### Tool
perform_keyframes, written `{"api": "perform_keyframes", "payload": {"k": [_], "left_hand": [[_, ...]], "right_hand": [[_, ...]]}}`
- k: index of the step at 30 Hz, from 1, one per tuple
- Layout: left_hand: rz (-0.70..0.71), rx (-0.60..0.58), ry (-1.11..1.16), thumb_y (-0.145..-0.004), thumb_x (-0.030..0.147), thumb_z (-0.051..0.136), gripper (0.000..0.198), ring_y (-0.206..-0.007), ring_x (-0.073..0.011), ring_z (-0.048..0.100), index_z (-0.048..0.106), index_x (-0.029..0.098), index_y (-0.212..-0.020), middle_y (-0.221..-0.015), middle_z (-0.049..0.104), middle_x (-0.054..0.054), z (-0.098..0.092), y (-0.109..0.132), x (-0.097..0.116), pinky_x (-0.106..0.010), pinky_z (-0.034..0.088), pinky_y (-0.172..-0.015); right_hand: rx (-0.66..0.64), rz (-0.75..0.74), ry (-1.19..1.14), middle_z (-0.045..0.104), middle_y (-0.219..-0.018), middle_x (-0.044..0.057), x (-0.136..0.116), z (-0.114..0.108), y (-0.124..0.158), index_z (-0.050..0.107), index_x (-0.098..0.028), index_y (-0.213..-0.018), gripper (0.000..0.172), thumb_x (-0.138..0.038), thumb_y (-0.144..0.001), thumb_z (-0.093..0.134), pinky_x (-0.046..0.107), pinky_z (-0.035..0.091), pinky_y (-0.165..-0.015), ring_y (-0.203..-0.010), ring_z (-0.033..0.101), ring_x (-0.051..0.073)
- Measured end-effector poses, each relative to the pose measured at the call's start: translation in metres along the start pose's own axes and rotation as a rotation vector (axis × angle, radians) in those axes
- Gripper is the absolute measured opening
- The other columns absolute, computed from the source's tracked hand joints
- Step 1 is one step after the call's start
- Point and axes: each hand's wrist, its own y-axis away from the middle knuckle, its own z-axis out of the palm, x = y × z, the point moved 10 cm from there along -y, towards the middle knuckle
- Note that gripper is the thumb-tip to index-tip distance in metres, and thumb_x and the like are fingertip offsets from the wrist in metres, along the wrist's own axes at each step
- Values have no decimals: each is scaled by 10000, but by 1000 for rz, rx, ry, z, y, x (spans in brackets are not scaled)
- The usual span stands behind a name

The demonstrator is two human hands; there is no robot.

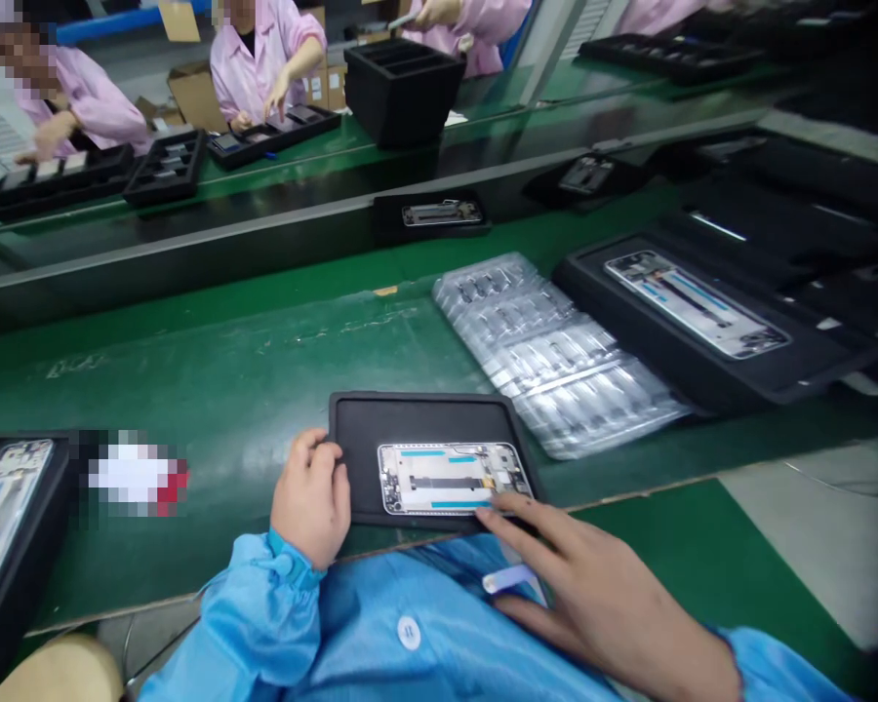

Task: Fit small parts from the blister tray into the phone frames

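On the bench edge in front of me lies a shallow black tray (351,429). A silver-framed phone chassis (439,468) with blue strips and a dark flex cable rests in its right part. My left hand (313,499) has its fingers curled on the tray's left edge. At the tray's lower right corner, my right hand (592,575) reaches over with fingertips at the chassis edge. A pale lavender stick-like tool (508,579) pokes out between that hand's thumb and fingers; the rest of it is hidden.
Clear plastic blister trays (556,351) lie right of the tray, beside a black tray stack (673,341) topped by another chassis. Another tray (44,526) with a chassis stands at left. Beyond the divider, people (259,68) in pink handle trays.
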Motion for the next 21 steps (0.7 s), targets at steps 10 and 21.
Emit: {"api": "perform_keyframes", "payload": {"k": [10,21], "left_hand": [[-137,238,190,-789,59,511,183,-1065,-217,600,514,213,-887,-1074,559,-77,-61,-20,-42,-376,544,-874],[-174,716,-9,-893,269,579,126,-1124,-243,561,537,215,-999,-1155,548,-99,-198,14,-72,-439,498,-963]], "right_hand": [[55,-330,89,700,-1113,106,-35,19,-92,661,-204,-1188,305,-241,-913,536,377,576,-724,-876,686,230],[159,-304,89,681,-977,141,25,2,-343,684,-132,-1004,233,-163,-876,492,309,461,-750,-891,625,222]]}}
